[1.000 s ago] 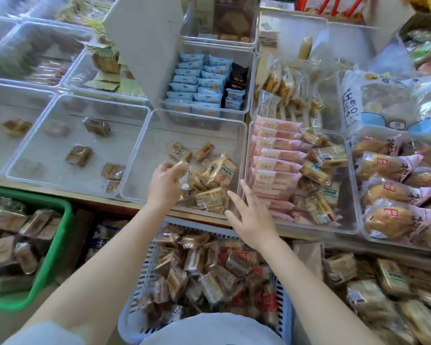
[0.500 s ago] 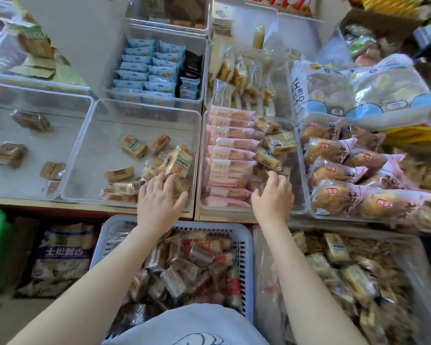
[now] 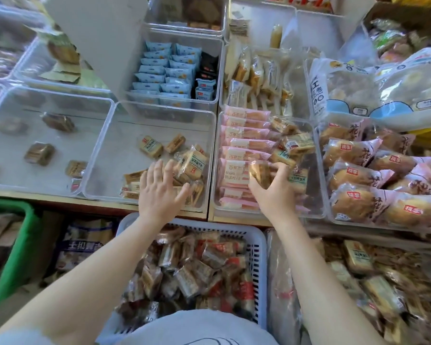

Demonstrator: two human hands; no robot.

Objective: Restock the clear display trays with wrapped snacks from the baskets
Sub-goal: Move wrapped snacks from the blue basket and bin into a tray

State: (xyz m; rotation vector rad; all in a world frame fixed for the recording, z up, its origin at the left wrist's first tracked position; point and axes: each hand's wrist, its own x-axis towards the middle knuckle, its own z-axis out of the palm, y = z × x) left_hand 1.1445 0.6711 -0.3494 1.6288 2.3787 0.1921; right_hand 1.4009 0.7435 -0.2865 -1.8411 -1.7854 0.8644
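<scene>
right hand [image 3: 274, 192] grips a wrapped snack [image 3: 259, 172]; left hand [image 3: 159, 195] spread flat.

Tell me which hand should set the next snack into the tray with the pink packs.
Right. The right hand already grips a wrapped snack over the pink-pack tray. The left hand lies open over the neighbouring tray, holding nothing.

Tan wrapped snacks [image 3: 184, 168] lie jumbled in a clear tray [image 3: 115, 155].

Bare forearms, no sleeves/jewellery visible; light grey-white top [image 3: 199, 328] w/ dark line print.
</scene>
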